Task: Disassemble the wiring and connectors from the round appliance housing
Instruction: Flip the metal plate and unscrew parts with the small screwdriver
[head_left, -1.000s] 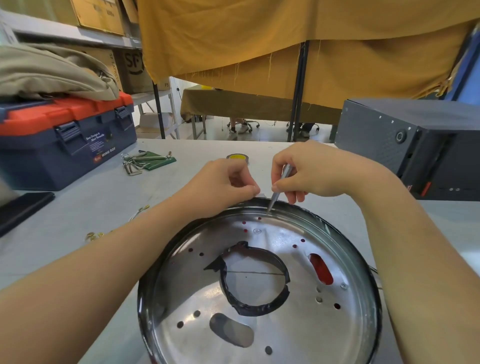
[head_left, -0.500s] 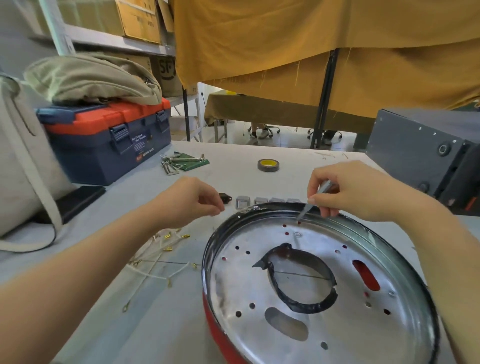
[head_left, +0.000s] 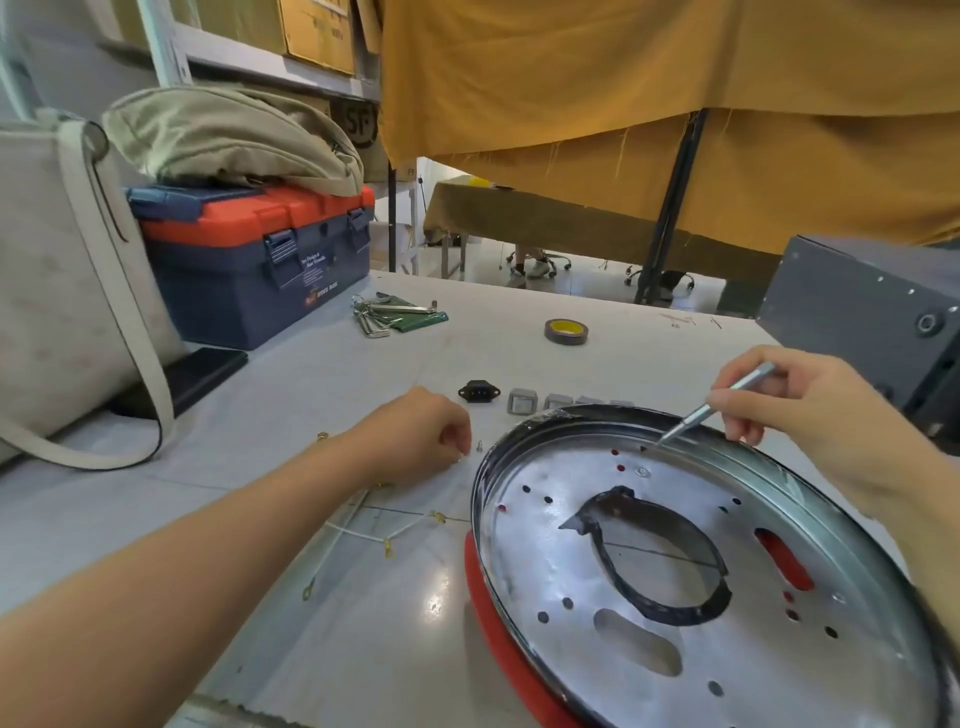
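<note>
The round metal housing (head_left: 727, 623) with a red outer wall lies on the table, its perforated silver base facing up and a black ring round the centre hole. My right hand (head_left: 800, 400) grips a thin silver screwdriver (head_left: 719, 405), its tip at the housing's far rim. My left hand (head_left: 415, 436) rests on the table left of the housing, fingers curled, with a small screw (head_left: 479, 445) lying just beyond the fingertips. White wires with gold terminals (head_left: 363, 535) lie loose on the table under my left forearm.
A black socket connector (head_left: 479, 391) and a row of grey square parts (head_left: 522, 401) lie beyond the housing. Further back are a tape roll (head_left: 566, 331), hex keys (head_left: 384, 314), a blue-and-red toolbox (head_left: 260, 260), a cloth bag (head_left: 62, 291) and a grey box (head_left: 872, 322).
My left hand has moved left and down from the housing rim to the table beside it. The view has swung left. My right hand keeps the screwdriver at the rim.
</note>
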